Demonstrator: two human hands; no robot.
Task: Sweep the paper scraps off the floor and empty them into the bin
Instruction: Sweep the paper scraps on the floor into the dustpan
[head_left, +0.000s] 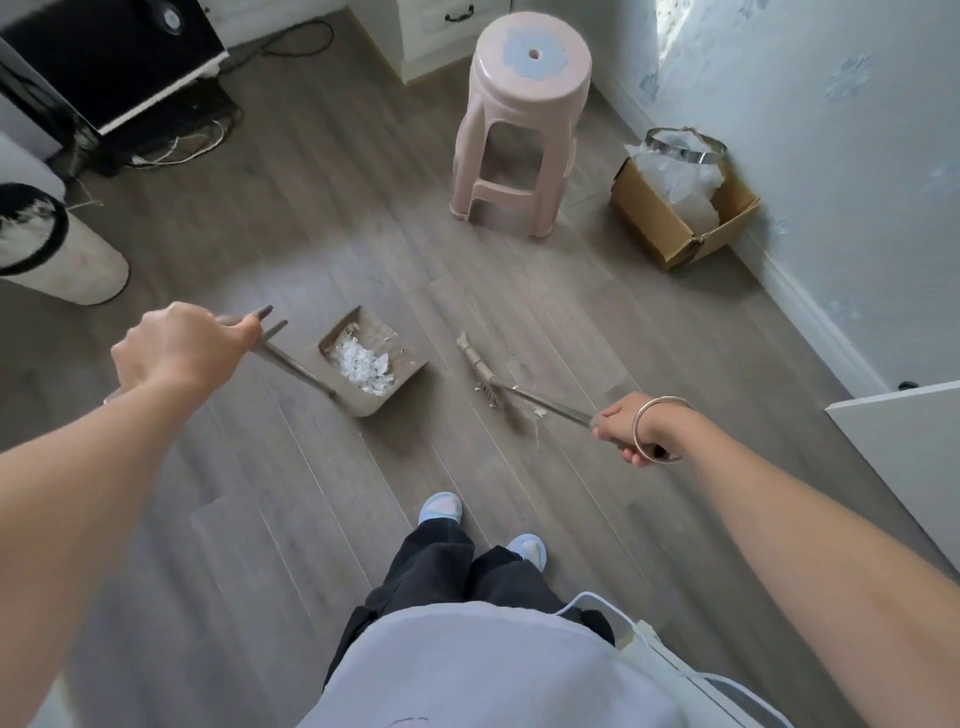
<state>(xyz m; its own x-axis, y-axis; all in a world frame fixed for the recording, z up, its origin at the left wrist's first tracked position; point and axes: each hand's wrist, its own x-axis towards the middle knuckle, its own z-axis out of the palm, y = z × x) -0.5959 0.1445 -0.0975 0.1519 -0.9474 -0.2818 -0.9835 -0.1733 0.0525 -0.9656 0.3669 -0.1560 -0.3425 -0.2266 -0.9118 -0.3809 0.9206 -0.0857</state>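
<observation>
Two hands grip long handles: left hand (176, 353) the dustpan (371, 358) holding the paper scraps (363, 366), right hand (631, 428) the broom (485, 374) beside it. Sweeping looks nearly done; next, carry the dustpan to the bin (685, 150) beyond the stool (524, 119).

Head camera looks steeply down at the floor (322, 208) from standing height, wide-angle.

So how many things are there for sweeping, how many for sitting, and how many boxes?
Sweeping tools: 2, the dustpan in the left hand and the broom in the right hand
Stools: 1, the pink stool
Cardboard boxes: 1, the cardboard box by the wall
Total: 4
</observation>
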